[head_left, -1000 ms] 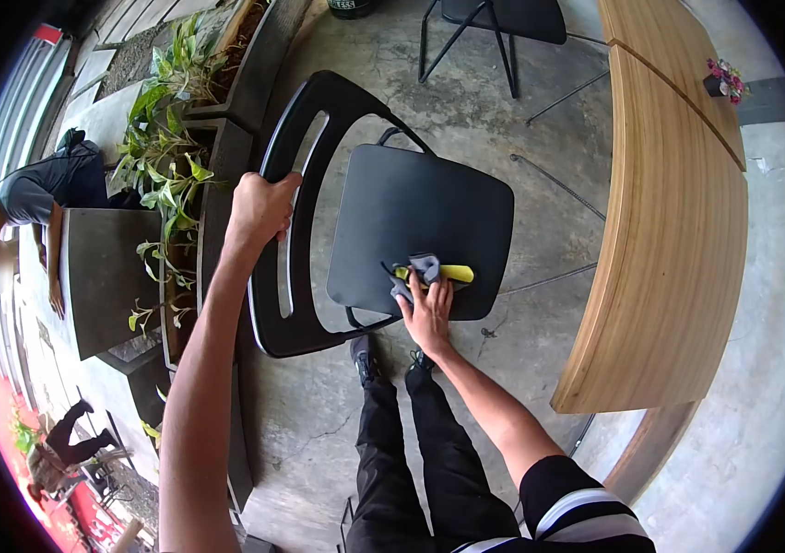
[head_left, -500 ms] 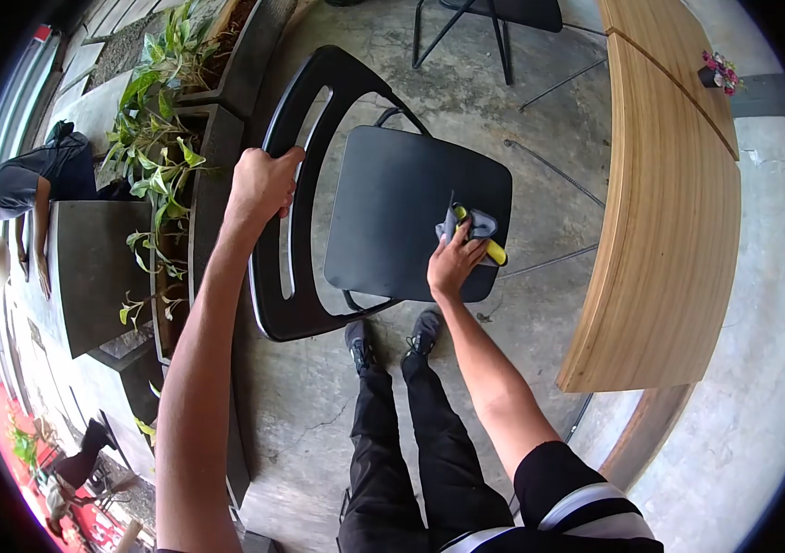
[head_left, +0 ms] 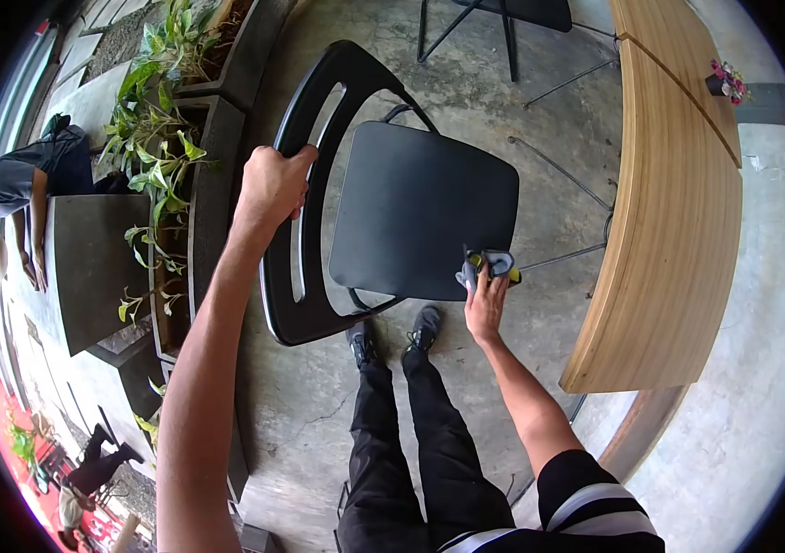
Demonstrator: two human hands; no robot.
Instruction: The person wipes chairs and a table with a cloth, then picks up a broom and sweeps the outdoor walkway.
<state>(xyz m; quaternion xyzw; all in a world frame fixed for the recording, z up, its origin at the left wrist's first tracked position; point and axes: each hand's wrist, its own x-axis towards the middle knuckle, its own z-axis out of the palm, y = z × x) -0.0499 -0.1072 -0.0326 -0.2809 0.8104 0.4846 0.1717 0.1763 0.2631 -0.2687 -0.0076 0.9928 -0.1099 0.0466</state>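
Note:
A black folding chair (head_left: 424, 207) stands in front of me with its seat unfolded. My left hand (head_left: 274, 184) is closed around the top rail of its backrest (head_left: 348, 66). At the seat's near right corner, my right hand (head_left: 484, 309) presses a bunched grey and yellow cloth (head_left: 500, 264) against the edge. The fingers lie over the cloth and partly cover it. The rest of the seat surface shows as plain matte black.
A curved wooden table (head_left: 660, 240) stands on the right, with a small flower pot (head_left: 717, 85) on it. Planters with leafy plants (head_left: 166, 166) run along the left. Another black chair (head_left: 531, 11) is at the top. A person (head_left: 19, 184) sits beyond the planters.
My right hand and the cloth have moved towards me and to the right, from the seat's surface to its near right corner. My left hand keeps hold of the backrest.

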